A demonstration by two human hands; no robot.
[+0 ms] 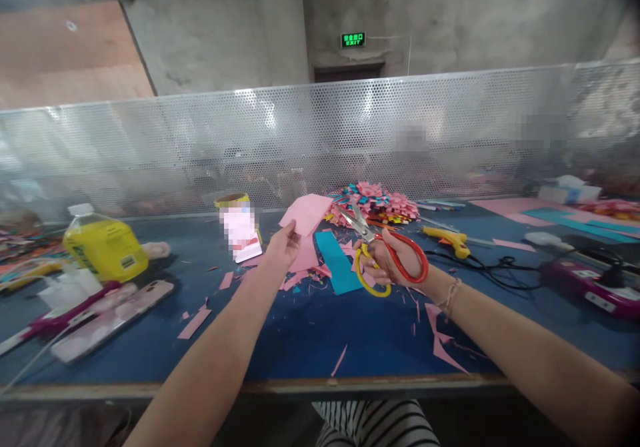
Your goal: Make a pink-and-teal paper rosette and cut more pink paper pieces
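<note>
My left hand (285, 247) pinches the lower edge of a folded pink paper piece (309, 213), held above the table. In my right hand (393, 260) are scissors with one red and one yellow handle (419, 260); their blades are apart and point up and left toward the pink paper without touching it. Between my hands a blue paper strip (336, 263) lies on the table, beside pink scraps (303, 260). Behind the scissors sits a pile of pink, blue and orange paper pieces (373, 200).
On the left stand a yellow liquid bottle (107, 243), a pink phone (113, 320) and a propped, blurred-out screen (240, 233). To the right lie a yellow glue gun (450, 240), black cables and a purple power strip (590, 287). A perforated metal screen (200, 147) borders the table's back.
</note>
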